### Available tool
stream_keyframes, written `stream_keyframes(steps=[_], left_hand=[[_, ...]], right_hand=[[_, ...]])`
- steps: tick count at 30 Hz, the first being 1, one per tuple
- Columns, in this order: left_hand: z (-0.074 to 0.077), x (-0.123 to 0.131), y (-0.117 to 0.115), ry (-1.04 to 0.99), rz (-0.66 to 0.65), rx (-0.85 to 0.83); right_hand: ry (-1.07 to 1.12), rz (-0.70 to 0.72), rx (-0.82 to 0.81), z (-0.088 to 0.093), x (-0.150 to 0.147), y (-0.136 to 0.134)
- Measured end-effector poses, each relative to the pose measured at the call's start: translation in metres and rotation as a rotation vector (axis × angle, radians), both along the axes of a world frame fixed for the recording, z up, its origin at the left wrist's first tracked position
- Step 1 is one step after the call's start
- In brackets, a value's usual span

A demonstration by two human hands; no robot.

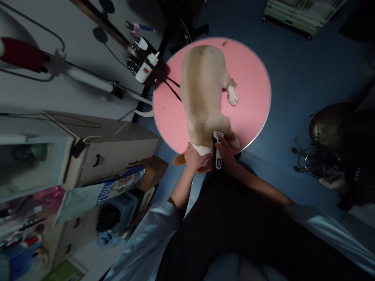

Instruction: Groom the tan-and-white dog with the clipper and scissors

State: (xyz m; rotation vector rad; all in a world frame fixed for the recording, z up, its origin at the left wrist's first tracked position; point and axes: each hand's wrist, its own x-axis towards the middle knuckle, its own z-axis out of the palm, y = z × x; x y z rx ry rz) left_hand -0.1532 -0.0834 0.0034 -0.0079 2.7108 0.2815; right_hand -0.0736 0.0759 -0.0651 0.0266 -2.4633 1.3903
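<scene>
Head view, and all the action sits at the near edge of the round pink table [254, 84]! The dog [200, 86] lies on it, back up, its long axis running from the table's far side straight down to the near edge, rump away, head right here by the wearer's body. One white paw [233, 96] stretches out over the pink on the table's right half.

Here's the left hand [195, 157], at the near edge and a touch left of the table's middle, curved over the dog's head with fingers and thumb holding it; how firmly, you can't tell from above. And the right hand [227, 153], just right of it, has its fingers closed around a clipper [218, 154], black and white, long and slim.

Look at that line-up! The clipper's long axis runs nearly parallel to the dog's, working end toward the table's far side, right over the shoulder area; whether it actually touches the coat is too fine to call. The right hand owns the clipper, but the left is closer to the head, its thumb reaching toward the tool.

Off the table's left edge, a white bottle [146, 69] leans in a holder, and black straps [172, 89] cross the rim to the dog's side.
</scene>
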Motion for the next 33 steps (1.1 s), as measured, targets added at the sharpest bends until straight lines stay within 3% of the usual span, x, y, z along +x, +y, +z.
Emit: stream_keyframes(steps=[4, 7, 12, 16, 20, 27, 33], left_hand=[[0.001, -0.002, 0.010, 0.148, -0.028, 0.014], [-0.003, -0.008, 0.022, 0.153, -0.012, -0.054], [-0.005, -0.022, 0.014, 0.041, -0.058, -0.212], [-0.005, -0.022, 0.000, 0.018, -0.148, -0.286], [-0.005, -0.018, -0.003, 0.004, -0.172, -0.331], [-0.001, -0.020, -0.003, -0.038, -0.154, -0.309], [-0.002, -0.035, -0.021, -0.098, -0.142, -0.126]], right_hand=[[0.065, -0.110, -0.162, -0.017, 0.024, 0.013], [0.057, -0.128, -0.252, -0.022, 0.033, 0.006], [0.013, 0.122, -0.307, -0.007, 0.025, -0.016], [-0.094, 0.289, -0.241, 0.011, 0.011, -0.022], [-0.131, 0.381, -0.168, 0.017, 0.001, -0.025], [-0.096, 0.393, -0.139, 0.013, -0.012, -0.028], [-0.098, 0.202, -0.201, -0.006, 0.010, -0.029]])
